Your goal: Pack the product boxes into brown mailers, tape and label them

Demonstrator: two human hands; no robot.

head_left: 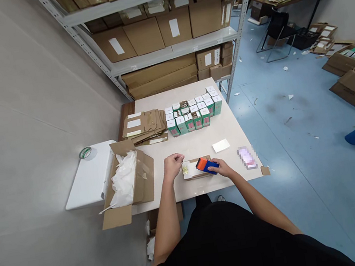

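In front of me on the table (pixel 174 196) lies a small cardboard box (pixel 189 176) with a white label and shiny tape at its left end. My right hand (pixel 222 168) is closed round a blue-and-orange scraper-like tool (pixel 207 165) with a dark front edge. The tool's orange end is over the box's label and hides part of it; I cannot tell if it touches. My left hand (pixel 173 167) is beside the box's left end, thumb and fingers pinched together. Whatever those fingertips hold, if anything, is too small to make out.
Several green-and-white boxes (pixel 189 122) stand in rows behind, with flattened cardboard (pixel 144 127) to their left. An open carton (pixel 144 178) with white paper is at the left. A white card (pixel 221 145) and a blurred pinkish item (pixel 247 158) lie right. Shelving (pixel 171 53) rises behind.
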